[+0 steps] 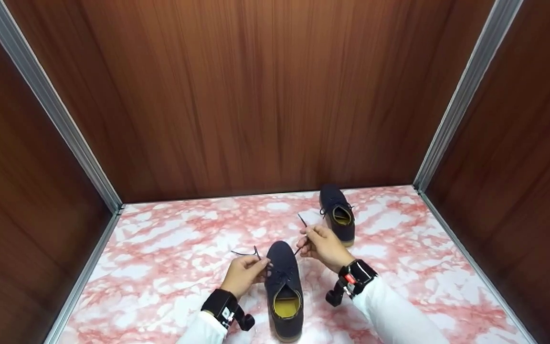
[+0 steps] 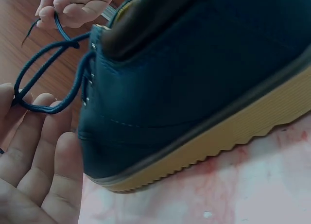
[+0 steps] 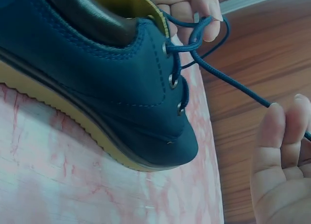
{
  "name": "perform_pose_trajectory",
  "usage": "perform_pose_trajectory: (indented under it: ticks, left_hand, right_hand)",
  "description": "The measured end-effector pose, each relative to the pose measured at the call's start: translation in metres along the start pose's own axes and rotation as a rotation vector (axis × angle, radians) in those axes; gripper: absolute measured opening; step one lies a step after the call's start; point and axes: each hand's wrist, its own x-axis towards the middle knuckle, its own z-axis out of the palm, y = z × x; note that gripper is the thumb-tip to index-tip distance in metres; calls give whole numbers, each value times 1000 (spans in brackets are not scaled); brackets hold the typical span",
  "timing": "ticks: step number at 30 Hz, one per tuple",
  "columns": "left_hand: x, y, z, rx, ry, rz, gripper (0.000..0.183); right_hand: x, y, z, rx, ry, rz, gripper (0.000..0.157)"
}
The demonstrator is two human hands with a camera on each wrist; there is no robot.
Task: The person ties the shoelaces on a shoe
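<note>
A dark blue lace-up shoe (image 1: 280,253) with a yellow lining and tan sole stands on the table, its toe pointing away from me. To its left, my left hand (image 1: 246,273) pinches a loop of the shoelace (image 2: 73,43) between thumb and finger, the other fingers spread below. My right hand (image 1: 325,246), right of the toe, pinches the other lace (image 3: 235,84), which runs taut from the crossing above the eyelets. Free lace tips stick out beyond both hands in the head view.
A matching shoe (image 1: 331,193) stands farther back on the right, close to my right hand, with its lace in a bow. Brown wood-grain panels (image 1: 256,95) with grey metal corner rails enclose the red-and-white marbled tabletop (image 1: 160,267) at the back and sides.
</note>
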Motion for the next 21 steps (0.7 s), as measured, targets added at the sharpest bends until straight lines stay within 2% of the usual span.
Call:
perform_pose_trajectory:
  ticks: [5, 8, 11, 14, 18, 21]
  left_hand:
    - [-2, 8, -1, -16, -28, 11, 32]
    - [-3, 11, -1, -20, -50, 25, 33]
    - [-5, 14, -1, -36, -71, 39, 33]
    - [-6, 17, 0, -104, -77, 32, 28]
    - [-8, 19, 0, -243, -63, 17, 21]
    - [-7, 20, 0, -335, -52, 15, 22]
  right_hand:
    - [-4, 0, -6, -39, -38, -44, 28]
    - [-7, 1, -9, -86, -12, -81, 34]
    - [-9, 2, -11, -96, 23, -95, 32]
    - [-12, 4, -11, -33, 13, -83, 27]
    - [-15, 6, -8, 119, -47, -49, 29]
    - [-16, 7, -4, 166, -63, -40, 30]
